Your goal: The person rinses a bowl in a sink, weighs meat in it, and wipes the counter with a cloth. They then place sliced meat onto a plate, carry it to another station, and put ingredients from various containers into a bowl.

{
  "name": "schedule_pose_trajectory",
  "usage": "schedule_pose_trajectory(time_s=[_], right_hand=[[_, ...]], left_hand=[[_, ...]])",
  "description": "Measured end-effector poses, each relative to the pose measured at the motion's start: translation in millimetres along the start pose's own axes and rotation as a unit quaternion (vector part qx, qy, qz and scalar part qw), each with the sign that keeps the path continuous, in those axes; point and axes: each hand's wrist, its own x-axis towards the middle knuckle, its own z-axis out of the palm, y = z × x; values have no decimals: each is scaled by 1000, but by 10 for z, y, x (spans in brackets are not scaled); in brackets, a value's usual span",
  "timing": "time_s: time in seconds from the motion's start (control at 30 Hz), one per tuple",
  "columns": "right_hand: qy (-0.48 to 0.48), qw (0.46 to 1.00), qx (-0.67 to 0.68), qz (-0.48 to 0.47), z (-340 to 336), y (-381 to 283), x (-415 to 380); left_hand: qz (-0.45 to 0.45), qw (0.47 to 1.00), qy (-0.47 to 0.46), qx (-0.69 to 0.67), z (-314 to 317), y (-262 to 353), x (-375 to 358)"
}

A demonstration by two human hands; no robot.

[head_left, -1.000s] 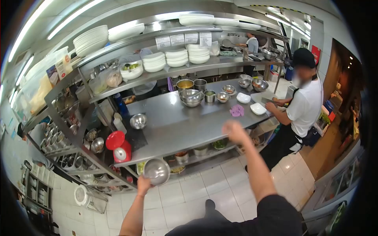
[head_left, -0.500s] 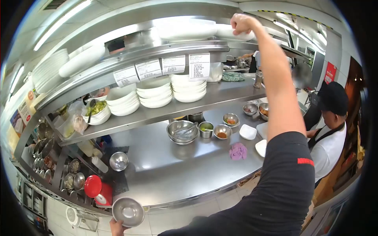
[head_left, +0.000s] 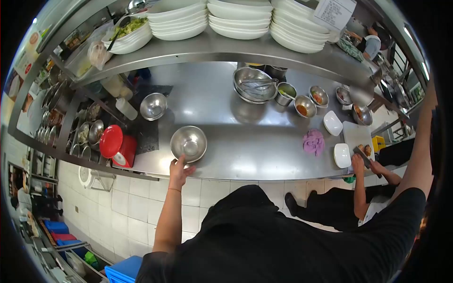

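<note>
A stainless steel mixing bowl (head_left: 188,141) is at the front of the steel counter, its hollow facing up. My left hand (head_left: 177,173) grips its near rim, thumb over the edge and the other fingers below it. Along the right edge of the view my right forearm (head_left: 422,137) reaches upward, and its hand lies outside the picture. A second steel bowl (head_left: 153,106) stands behind and left of the first. To the left sits a red kitchen scale (head_left: 123,151).
Stacked white bowls (head_left: 239,19) line the shelf. A large bowl with a whisk (head_left: 255,85) and several small steel bowls of food stand at the back. A purple cloth (head_left: 313,142) lies on the right. Beyond, a co-worker's hands (head_left: 365,165) cut food on a white board (head_left: 354,134).
My view has tilted down. My left hand has brought the steel bowl from before the counter's front edge to over the counter. My right hand has gone out of view.
</note>
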Motion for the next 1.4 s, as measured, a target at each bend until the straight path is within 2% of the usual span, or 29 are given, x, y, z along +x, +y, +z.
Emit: schedule_pose_trajectory(time_s=[0.03, 0.07, 0.17, 0.27, 0.37, 0.4, 0.43, 0.47, 0.53, 0.57, 0.63, 0.67, 0.7, 0.73, 0.77, 0.8, 0.87, 0.9, 0.97, 1.0, 1.1, 1.13, 1.17, 1.2, 1.23, 1.3, 1.33, 1.37, 1.4], right_hand=[[45, 992, -119, 12, -148, -419, -299], [137, 968, -211, 5, -283, -676, -585], [140, 958, -251, -15, -769, -1182, -1584], [98, 966, -226, -80, -878, -1618, -2671], [-7, 991, -104, -82, -494, -2022, -3749], [-50, 996, -28, -68, -238, -2171, -4080], [-87, 993, 59, -54, 54, -2292, -4365], [-139, 978, 146, -61, 434, -2451, -4643], [-287, 908, 274, -134, 1424, -2869, -5197], [-376, 878, 282, -95, 1701, -2949, -5374], [-291, 840, 452, -67, 2281, -2740, -5639], [-290, 842, 451, 54, 2448, -2579, -5620], [-293, 829, 443, 174, 2642, -2332, -5598], [-223, 888, 305, 263, 3326, -1856, -5830], [-203, 850, 282, 397, 3871, -1361, -5782], [-98, 860, 195, 461, 4208, -1088, -5688], [-85, 842, 118, 519, 4792, -754, -5654], [-106, 843, 118, 514, 4932, -848, -5763], [-228, 955, 52, 183, 4971, -1315, -6131], [-227, 950, 187, 104, 4539, -1735, -6138], [-312, 932, 179, 37, 3725, -2757, -7022], [-417, 885, 204, -33, 3502, -3072, -7168], [-394, 814, 420, 70, 3309, -3352, -7175], [-351, 779, 498, 150, 3176, -3678, -6975], [-361, 773, 504, 135, 3163, -3824, -6751], [-270, 862, 395, 168, 3412, -4051, -6187], [-281, 908, 263, 167, 3608, -4201, -5892], [-285, 936, 124, 165, 3818, -4373, -5625], [-310, 922, 110, 204, 4241, -4519, -5530]], left_hand=[[-3, 1000, -4, 6, 59, 12, -137], [-7, 997, 73, 7, 135, -10, -257], [25, 980, 181, 74, 438, -182, -633], [128, 985, -55, 106, 777, -359, -995], [-54, 897, -437, -34, 1232, -142, -1406], [-126, 841, -522, -71, 1366, -96, -1481], [-131, 837, -527, -69, 1490, -32, -1566], [-224, 783, -566, -130, 1588, 28, -1653], [-289, 848, -425, -127, 1547, -290, -1275], [-296, 860, -405, -96, 1399, -379, -1049], [-254, 900, -348, -70, 1120, -571, -901], [-258, 901, -341, -70, 1098, -601, -852], [-183, 933, -301, -70, 1034, -665, -850], [-109, 958, -256, -70, 952, -735, -859], [-73, 975, -203, -56, 931, -699, -878], [-57, 979, -192, -42, 879, -658, -912], [-33, 983, -181, -26, 749, -538, -984], [-29, 983, -178, -20, 660, -486, -1054], [-53, 987, -150, -13, 458, -394, -1198], [-69, 986, -144, -38, 366, -340, -1285], [-54, 989, -99, -96, -36, -287, -1419], [-54, 989, -76, -117, -186, -226, -1473], [-59, 987, -51, -139, -364, -197, -1575], [-14, 992, -9, -127, -599, -187, -1635], [-9, 990, 7, -140, -722, -134, -1679], [21, 988, 8, -156, -856, 70, -1709], [54, 985, 57, -151, -927, 125, -1710], [58, 983, 61, -163, -1024, 172, -1705], [76, 982, 80, -155, -1134, 220, -1674]])
